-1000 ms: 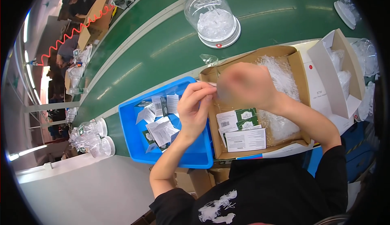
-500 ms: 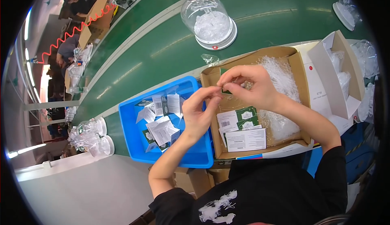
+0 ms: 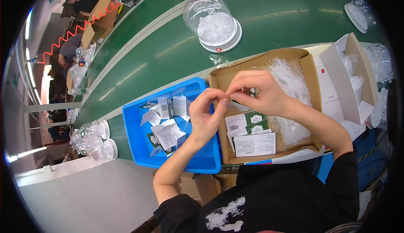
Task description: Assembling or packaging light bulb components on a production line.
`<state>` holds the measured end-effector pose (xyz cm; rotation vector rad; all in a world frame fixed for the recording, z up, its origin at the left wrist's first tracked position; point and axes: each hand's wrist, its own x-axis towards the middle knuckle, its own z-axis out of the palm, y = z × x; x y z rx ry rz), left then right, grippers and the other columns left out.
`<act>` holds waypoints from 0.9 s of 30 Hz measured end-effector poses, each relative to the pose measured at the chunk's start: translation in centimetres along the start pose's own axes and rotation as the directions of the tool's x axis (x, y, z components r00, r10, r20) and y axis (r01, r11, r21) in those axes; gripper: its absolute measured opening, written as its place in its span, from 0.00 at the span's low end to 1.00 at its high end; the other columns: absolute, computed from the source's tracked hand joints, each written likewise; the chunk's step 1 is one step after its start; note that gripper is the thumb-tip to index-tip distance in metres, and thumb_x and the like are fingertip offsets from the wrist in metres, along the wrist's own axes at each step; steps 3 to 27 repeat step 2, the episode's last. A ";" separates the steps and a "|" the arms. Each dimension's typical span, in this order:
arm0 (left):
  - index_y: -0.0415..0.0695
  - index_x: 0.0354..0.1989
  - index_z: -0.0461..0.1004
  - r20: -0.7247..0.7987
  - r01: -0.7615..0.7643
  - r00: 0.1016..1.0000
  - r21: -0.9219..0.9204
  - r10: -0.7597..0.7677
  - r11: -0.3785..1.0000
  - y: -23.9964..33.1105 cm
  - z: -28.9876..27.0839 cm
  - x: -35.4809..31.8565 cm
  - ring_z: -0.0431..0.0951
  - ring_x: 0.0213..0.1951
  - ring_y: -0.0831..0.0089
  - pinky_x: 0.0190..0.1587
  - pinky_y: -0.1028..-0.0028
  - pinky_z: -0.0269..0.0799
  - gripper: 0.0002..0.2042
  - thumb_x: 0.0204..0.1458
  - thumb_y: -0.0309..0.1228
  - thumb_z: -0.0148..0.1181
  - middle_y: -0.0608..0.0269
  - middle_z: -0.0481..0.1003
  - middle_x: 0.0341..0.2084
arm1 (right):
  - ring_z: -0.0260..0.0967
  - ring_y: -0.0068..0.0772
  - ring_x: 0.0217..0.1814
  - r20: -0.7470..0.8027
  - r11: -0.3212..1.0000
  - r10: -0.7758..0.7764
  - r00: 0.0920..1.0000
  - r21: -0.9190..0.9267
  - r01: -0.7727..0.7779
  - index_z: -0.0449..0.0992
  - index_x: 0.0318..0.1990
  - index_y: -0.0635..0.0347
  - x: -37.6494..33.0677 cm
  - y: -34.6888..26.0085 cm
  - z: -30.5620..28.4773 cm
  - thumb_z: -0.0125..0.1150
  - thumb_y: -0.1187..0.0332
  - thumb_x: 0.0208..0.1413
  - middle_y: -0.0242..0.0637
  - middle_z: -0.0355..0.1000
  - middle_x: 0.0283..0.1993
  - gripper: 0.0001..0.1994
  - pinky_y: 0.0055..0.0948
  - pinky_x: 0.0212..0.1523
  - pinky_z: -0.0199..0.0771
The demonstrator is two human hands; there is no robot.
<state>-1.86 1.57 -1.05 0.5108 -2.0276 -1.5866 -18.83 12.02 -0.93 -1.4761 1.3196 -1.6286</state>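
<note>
My left hand and my right hand meet fingertip to fingertip above a shallow cardboard tray. Both are closed in pinches. Part of a small green-and-white card shows among the right fingers, which hide most of it. Whatever the left thumb and forefinger grip is too small to make out. Below the hands, printed cards lie stacked in the tray. A heap of thin, clear-white plastic strands fills its right side.
Left of the tray, a blue bin holds several folded cards. A clear dome on a white base stands on the green conveyor belt. To the right is an open white box; more domes stand at left.
The green card has turned down behind my right fingers, where it stuck up above them before. My fingertips have drawn together. On the belt, the dome has shifted slightly left.
</note>
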 end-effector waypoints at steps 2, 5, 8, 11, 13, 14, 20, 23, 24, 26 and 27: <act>0.35 0.36 0.73 0.001 0.004 1.000 -0.004 -0.004 1.000 -0.1 0.0 0.0 0.73 0.37 0.75 0.42 0.77 0.70 0.05 0.51 0.18 0.58 0.60 0.74 0.34 | 0.69 0.22 0.28 -0.002 1.000 -0.005 1.000 0.005 0.005 0.79 0.34 0.62 -0.1 0.1 0.1 0.62 0.78 0.49 0.34 0.75 0.32 0.05 0.19 0.28 0.68; 0.35 0.36 0.73 0.001 0.004 1.000 -0.004 -0.004 1.000 -0.1 0.0 0.0 0.73 0.37 0.75 0.42 0.77 0.70 0.05 0.51 0.18 0.58 0.60 0.74 0.34 | 0.69 0.22 0.28 -0.002 1.000 -0.005 1.000 0.005 0.005 0.79 0.34 0.62 -0.1 0.1 0.1 0.62 0.78 0.49 0.34 0.75 0.32 0.05 0.19 0.28 0.68; 0.35 0.36 0.73 0.001 0.004 1.000 -0.004 -0.004 1.000 -0.1 0.0 0.0 0.73 0.37 0.75 0.42 0.77 0.70 0.05 0.51 0.18 0.58 0.60 0.74 0.34 | 0.69 0.22 0.28 -0.002 1.000 -0.005 1.000 0.005 0.005 0.79 0.34 0.62 -0.1 0.1 0.1 0.62 0.78 0.49 0.34 0.75 0.32 0.05 0.19 0.28 0.68; 0.35 0.36 0.73 0.001 0.004 1.000 -0.004 -0.004 1.000 -0.1 0.0 0.0 0.73 0.37 0.75 0.42 0.77 0.70 0.05 0.51 0.18 0.58 0.60 0.74 0.34 | 0.69 0.22 0.28 -0.002 1.000 -0.005 1.000 0.005 0.005 0.79 0.34 0.62 -0.1 0.1 0.1 0.62 0.78 0.49 0.34 0.75 0.32 0.05 0.19 0.28 0.68; 0.35 0.36 0.73 0.001 0.004 1.000 -0.004 -0.004 1.000 -0.1 0.0 0.0 0.73 0.37 0.75 0.42 0.77 0.70 0.05 0.51 0.18 0.58 0.60 0.74 0.34 | 0.69 0.22 0.28 -0.002 1.000 -0.005 1.000 0.005 0.005 0.79 0.34 0.62 -0.1 0.1 0.1 0.62 0.78 0.49 0.34 0.75 0.32 0.05 0.19 0.28 0.68; 0.35 0.36 0.73 0.001 0.004 1.000 -0.004 -0.004 1.000 -0.1 0.0 0.0 0.73 0.37 0.75 0.42 0.77 0.70 0.05 0.51 0.18 0.58 0.60 0.74 0.34 | 0.69 0.22 0.28 -0.002 1.000 -0.005 1.000 0.005 0.005 0.79 0.34 0.62 -0.1 0.1 0.1 0.62 0.78 0.49 0.34 0.75 0.32 0.05 0.19 0.28 0.68; 0.35 0.36 0.73 0.001 0.004 1.000 -0.004 -0.004 1.000 -0.1 0.0 0.0 0.73 0.37 0.75 0.42 0.77 0.70 0.05 0.51 0.18 0.58 0.60 0.74 0.34 | 0.69 0.22 0.28 -0.002 1.000 -0.005 1.000 0.005 0.005 0.79 0.34 0.62 -0.1 0.1 0.1 0.62 0.78 0.49 0.34 0.75 0.32 0.05 0.19 0.28 0.68; 0.35 0.36 0.73 0.001 0.004 1.000 -0.004 -0.004 1.000 -0.1 0.0 0.0 0.73 0.37 0.75 0.42 0.77 0.70 0.05 0.51 0.18 0.58 0.60 0.74 0.34 | 0.69 0.22 0.28 -0.002 1.000 -0.005 1.000 0.005 0.005 0.79 0.34 0.62 -0.1 0.1 0.1 0.62 0.78 0.49 0.34 0.75 0.32 0.05 0.19 0.28 0.68; 0.35 0.36 0.73 0.001 0.004 1.000 -0.004 -0.004 1.000 -0.1 0.0 0.0 0.73 0.37 0.75 0.42 0.77 0.70 0.05 0.51 0.18 0.58 0.60 0.74 0.34 | 0.69 0.22 0.28 -0.002 1.000 -0.005 1.000 0.005 0.005 0.79 0.34 0.62 -0.1 0.1 0.1 0.62 0.78 0.49 0.34 0.75 0.32 0.05 0.19 0.28 0.68; 0.35 0.36 0.73 0.001 0.004 1.000 -0.004 -0.004 1.000 -0.1 0.0 0.0 0.73 0.37 0.75 0.42 0.77 0.70 0.05 0.51 0.18 0.58 0.60 0.74 0.34 | 0.69 0.22 0.28 -0.002 1.000 -0.005 1.000 0.005 0.005 0.79 0.34 0.62 -0.1 0.1 0.1 0.62 0.78 0.49 0.34 0.75 0.32 0.05 0.19 0.28 0.68; 0.35 0.36 0.73 0.001 0.004 1.000 -0.004 -0.004 1.000 -0.1 0.0 0.0 0.73 0.37 0.75 0.42 0.77 0.70 0.05 0.51 0.18 0.58 0.60 0.74 0.34 | 0.69 0.22 0.28 -0.002 1.000 -0.005 1.000 0.005 0.005 0.79 0.34 0.62 -0.1 0.1 0.1 0.62 0.78 0.49 0.34 0.75 0.32 0.05 0.19 0.28 0.68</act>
